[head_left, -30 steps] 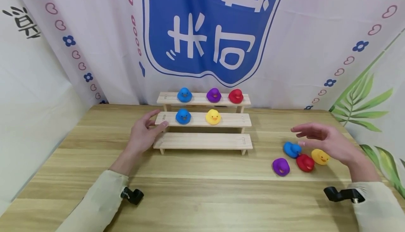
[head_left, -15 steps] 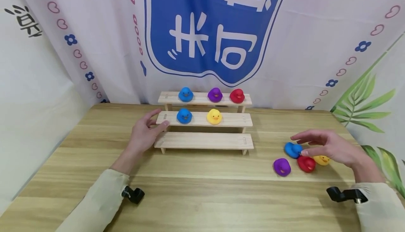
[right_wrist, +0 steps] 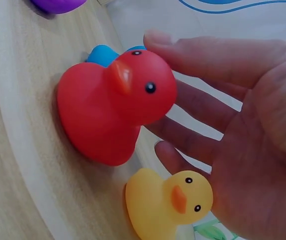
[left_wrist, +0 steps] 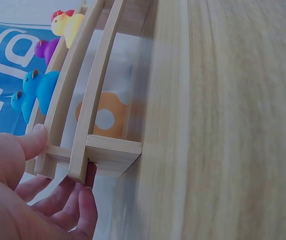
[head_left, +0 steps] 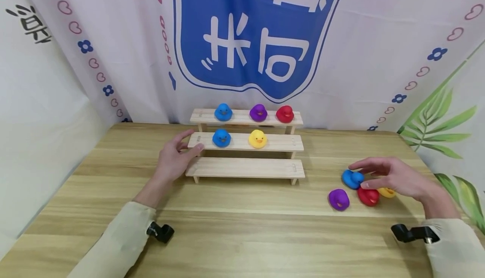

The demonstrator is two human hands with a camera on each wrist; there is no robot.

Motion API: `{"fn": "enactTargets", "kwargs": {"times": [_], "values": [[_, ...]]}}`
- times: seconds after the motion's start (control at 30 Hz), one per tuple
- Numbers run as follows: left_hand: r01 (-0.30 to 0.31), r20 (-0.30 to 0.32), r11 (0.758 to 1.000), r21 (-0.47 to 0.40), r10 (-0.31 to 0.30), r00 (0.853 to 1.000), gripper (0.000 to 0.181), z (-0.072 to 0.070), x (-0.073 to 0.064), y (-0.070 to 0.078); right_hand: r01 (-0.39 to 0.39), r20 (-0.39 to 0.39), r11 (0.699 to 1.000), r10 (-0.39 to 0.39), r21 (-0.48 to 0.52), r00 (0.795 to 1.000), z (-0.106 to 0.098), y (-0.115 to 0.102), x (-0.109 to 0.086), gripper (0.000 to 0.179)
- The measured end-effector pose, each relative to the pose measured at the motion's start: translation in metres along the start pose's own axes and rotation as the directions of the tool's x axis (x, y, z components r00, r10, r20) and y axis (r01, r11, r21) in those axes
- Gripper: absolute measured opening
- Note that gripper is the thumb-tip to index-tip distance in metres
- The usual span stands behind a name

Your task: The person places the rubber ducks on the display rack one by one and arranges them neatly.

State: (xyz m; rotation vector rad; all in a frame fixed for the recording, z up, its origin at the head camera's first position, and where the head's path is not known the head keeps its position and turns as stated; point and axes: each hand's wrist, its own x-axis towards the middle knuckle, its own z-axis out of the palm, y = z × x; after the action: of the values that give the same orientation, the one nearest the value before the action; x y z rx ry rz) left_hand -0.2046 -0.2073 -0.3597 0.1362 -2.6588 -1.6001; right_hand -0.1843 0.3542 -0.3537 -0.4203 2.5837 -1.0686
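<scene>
My left hand [head_left: 175, 156] holds the left end of a three-tier wooden display stand [head_left: 242, 168]. Its thumb lies on the middle shelf, and in the left wrist view the other fingers [left_wrist: 85, 207] curl under the shelf ends. My right hand [head_left: 398, 179] hovers over loose rubber ducks on the table, thumb and fingers spread apart. Near its fingertips is a blue duck [head_left: 351, 179]; a red duck [right_wrist: 100, 112] sits below the thumb, and a yellow duck [right_wrist: 148, 200] is partly covered by the hand in the head view. A purple duck [head_left: 339, 199] sits to their left.
On the top shelf stand a blue duck [head_left: 223, 112], a purple duck [head_left: 258, 113] and a red duck [head_left: 285, 114]. The middle shelf carries a blue duck [head_left: 221, 138] and a yellow duck [head_left: 257, 139]. A printed curtain [head_left: 341, 80] hangs behind the wooden table [head_left: 242, 236].
My right hand has lowered towards the loose ducks, covering more of the yellow one. The left hand keeps its hold on the stand, and the ducks stay in place.
</scene>
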Motion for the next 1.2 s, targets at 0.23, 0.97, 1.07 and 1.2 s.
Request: {"fn": "enactTargets", "kwargs": {"times": [0.23, 0.97, 1.07, 1.2], "values": [[0.004, 0.002, 1.000, -0.001, -0.004, 1.000, 0.071, 0.000, 0.001, 0.000, -0.020, -0.054, 0.997, 0.016, -0.077, 0.998, 0.003, -0.001, 0.004, 0.043], [-0.002, -0.004, 1.000, 0.007, 0.002, 1.000, 0.069, -0.001, -0.001, 0.000, -0.034, -0.107, 0.980, 0.013, -0.196, 0.994, 0.013, -0.003, 0.012, 0.049], [-0.002, -0.004, 1.000, 0.013, 0.002, 1.000, 0.069, -0.001, 0.000, 0.000, -0.040, -0.109, 0.979, 0.019, -0.198, 0.994, 0.014, -0.004, 0.013, 0.050], [0.004, -0.001, 1.000, 0.010, -0.004, 1.000, 0.069, -0.001, 0.000, 0.001, -0.035, -0.115, 0.979, 0.012, -0.199, 0.993, 0.014, -0.005, 0.013, 0.051]]}}
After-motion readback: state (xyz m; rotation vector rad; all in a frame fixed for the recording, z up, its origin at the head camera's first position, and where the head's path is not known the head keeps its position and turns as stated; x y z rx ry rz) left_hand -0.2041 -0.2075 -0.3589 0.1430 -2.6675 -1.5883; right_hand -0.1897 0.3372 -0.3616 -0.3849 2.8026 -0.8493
